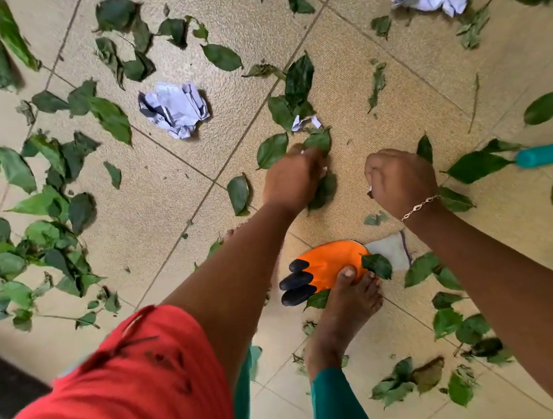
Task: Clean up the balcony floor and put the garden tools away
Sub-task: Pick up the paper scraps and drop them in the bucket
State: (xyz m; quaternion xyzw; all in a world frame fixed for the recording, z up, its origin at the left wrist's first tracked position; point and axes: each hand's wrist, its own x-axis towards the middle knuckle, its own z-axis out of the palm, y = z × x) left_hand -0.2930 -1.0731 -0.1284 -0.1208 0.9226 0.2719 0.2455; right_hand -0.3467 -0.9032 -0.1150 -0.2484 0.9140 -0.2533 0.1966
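I see the left hand [294,179] down at the floor [165,215], fingers [314,156] curled round a leaf [319,140]. The right hand [400,178] is just beside it, balled into a fist; I can't tell if it holds anything. Loose leaves [47,235] and paper balls [174,110] lie all over the tiles. The orange glove [326,265] lies under the toes of a bare foot [345,308]. A teal tool handle [551,154] lies at the right edge.

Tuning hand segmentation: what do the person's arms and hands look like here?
Both hands bare, no gloves: left hand, right hand. Thin silver-coloured chain bracelet on the right wrist. Forearms uncovered; red sleeve with dark streaks covers the left upper arm. No rings visible.
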